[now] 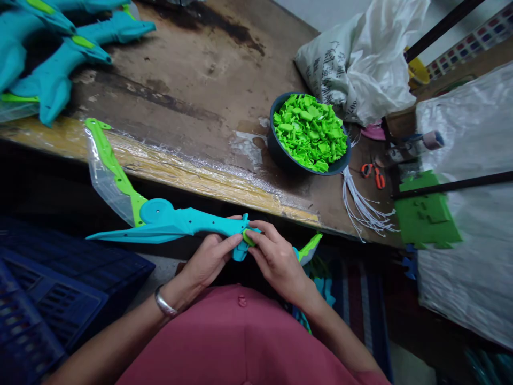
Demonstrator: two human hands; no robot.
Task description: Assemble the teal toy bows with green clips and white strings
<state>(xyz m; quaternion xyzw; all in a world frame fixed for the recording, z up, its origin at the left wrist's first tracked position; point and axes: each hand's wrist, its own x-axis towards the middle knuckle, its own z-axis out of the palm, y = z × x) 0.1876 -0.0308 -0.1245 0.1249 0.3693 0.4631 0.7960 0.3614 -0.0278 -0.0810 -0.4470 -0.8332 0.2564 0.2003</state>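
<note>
A turquoise plastic toy bow [216, 222] with bright green limbs lies across my lap, just off the table's front edge. My left hand [210, 256] is closed around its middle section, the thumb pressed near a small green plastic piece [248, 238]. With its fingertips, my right hand [276, 256] pinches that green piece against the bow's turquoise body. One green limb [114, 171] with a clear plastic sheet reaches up at the left. The other limb [310, 248] is partly hidden behind my right hand.
A dark bowl [276, 155] heaped with green pieces stands on the worn table [180, 85]. Right of it lie white cords [363, 211] and orange-handled scissors [377, 175]. More turquoise bows [60, 69] are piled back left. A white sack [332, 64] and blue crates [72, 294] flank the space.
</note>
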